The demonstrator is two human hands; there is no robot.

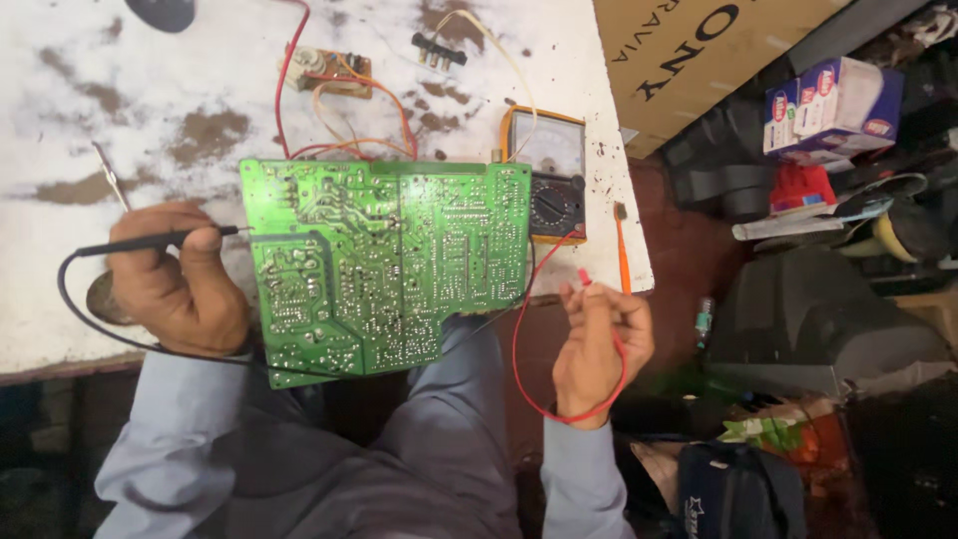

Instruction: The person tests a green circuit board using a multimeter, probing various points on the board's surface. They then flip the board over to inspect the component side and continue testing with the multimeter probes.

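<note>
Your sleeves (439,469), grey cloth, fill the lower frame nearest the lens. Your left hand (178,284) lies knuckles-up on the table (90,100), fingers curled shut around a slim black probe (165,240). Its metal tip points right and meets the left edge of the board (384,260). A black lead (75,299) loops from the probe's rear, round under the wrist.

Your right hand (599,344) hangs off the table's front edge, palm toward you, fingers folded. It pinches a red probe (584,277) near its top end. A red lead (519,339) arcs from there around the wrist and up to the meter (547,180).

Board: flat, green, solder side up, covered in fine pale traces and dull solder dots, with a stepped lower outline. Its lower part overhangs the table edge above your lap. Red and orange wires (344,125) run from its top edge to a small module (334,72).

Table: white surface, worn through in brown patches. Open surface lies left of and above the left hand. To the right, the meter and an orange-handled brush (622,250) stand close to the table's right edge; beyond it, clutter crowds the floor.
</note>
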